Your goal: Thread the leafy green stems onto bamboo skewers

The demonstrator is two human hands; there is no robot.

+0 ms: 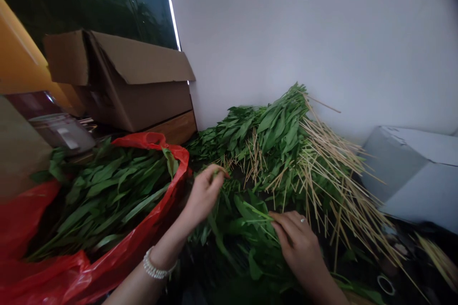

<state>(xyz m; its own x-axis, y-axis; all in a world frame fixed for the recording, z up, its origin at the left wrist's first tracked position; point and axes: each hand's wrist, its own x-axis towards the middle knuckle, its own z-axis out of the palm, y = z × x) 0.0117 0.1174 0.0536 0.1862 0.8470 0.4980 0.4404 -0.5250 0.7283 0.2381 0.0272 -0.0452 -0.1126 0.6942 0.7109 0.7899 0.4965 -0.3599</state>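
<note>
My right hand (296, 240), with a ring on one finger, is closed in a pinch on the pale green stem ends of some leafy stems (255, 214). Their long leaves spread to the left and below, over a dark surface. Higher and to the left, my left hand (207, 188) has its thumb and fingers pressed together; a bit of green shows there, too small to name. Just beyond both hands lies a heap of green leaves (279, 124) with many thin straw-coloured sticks (332, 167) sticking out to the right.
At the left, a red plastic bag (179, 152) holds more long green leaves (107, 186). Behind it stand an open cardboard box (153, 105) and a pale container (64, 131). A white box (422, 176) is at the right, against the white wall (304, 24).
</note>
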